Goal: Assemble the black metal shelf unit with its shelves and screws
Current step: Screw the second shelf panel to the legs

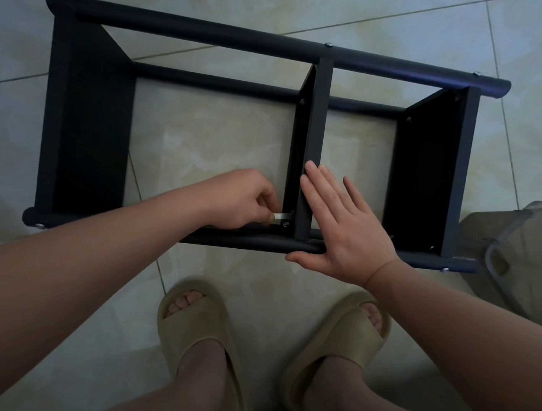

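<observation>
The black metal shelf unit (208, 31) lies on its side on the tiled floor, with three shelves standing between its tubes. My left hand (239, 198) is shut on a small silver wrench (282, 216), whose tip sits at a screw (285, 225) on the left face of the middle shelf (316, 120), near the front tube (256, 243). My right hand (342, 226) rests flat and open against the middle shelf's edge and the front tube. Silver screw heads show at the tube ends.
My two feet in beige slippers (197, 332) stand close in front of the unit. A grey-green cloth bag with a cord (507, 253) lies at the right, touching the unit's right end. Pale floor tiles surround everything.
</observation>
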Motion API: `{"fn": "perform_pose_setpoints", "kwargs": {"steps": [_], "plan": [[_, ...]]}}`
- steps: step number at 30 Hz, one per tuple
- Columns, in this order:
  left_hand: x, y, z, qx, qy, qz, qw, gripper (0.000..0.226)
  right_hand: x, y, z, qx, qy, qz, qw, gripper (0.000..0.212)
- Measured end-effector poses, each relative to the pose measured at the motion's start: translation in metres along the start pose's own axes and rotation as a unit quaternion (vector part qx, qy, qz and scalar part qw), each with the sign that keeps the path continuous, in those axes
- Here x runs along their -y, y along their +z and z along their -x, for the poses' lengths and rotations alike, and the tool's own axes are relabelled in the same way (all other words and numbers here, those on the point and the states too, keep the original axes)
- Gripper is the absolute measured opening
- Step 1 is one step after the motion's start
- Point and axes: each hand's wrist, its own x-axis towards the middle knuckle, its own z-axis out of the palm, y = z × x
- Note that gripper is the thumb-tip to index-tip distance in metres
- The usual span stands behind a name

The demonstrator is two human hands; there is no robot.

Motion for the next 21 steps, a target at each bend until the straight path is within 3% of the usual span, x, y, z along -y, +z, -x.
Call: {"fn": "perform_pose_setpoints", "kwargs": {"steps": [2,5,11,16,21], "plan": [[-0.002,0.000,-0.001,-0.008,0.006,0.029,1.000,0.009,0.000,-0.001,0.000,0.002,0.001,-0.001,1.000,0.107],[-0.004,0.002,-0.002,-0.008,-0.023,0.177,0.984,0.011,0.000,0.000,0.000,0.002,0.000,0.000,1.000,0.107],[-0.012,0.015,-0.006,-0.004,-0.120,0.417,0.901,0.005,0.000,0.001,0.000,-0.006,0.000,-0.001,1.000,0.107],[-0.015,0.016,-0.010,-0.061,-0.134,0.445,0.883,0.004,0.000,0.001,0.000,-0.008,0.000,0.001,1.000,0.107],[-0.016,0.017,-0.007,-0.029,-0.144,0.465,0.873,0.004,0.000,0.002,0.000,-0.009,-0.001,0.002,1.000,0.107]]}}
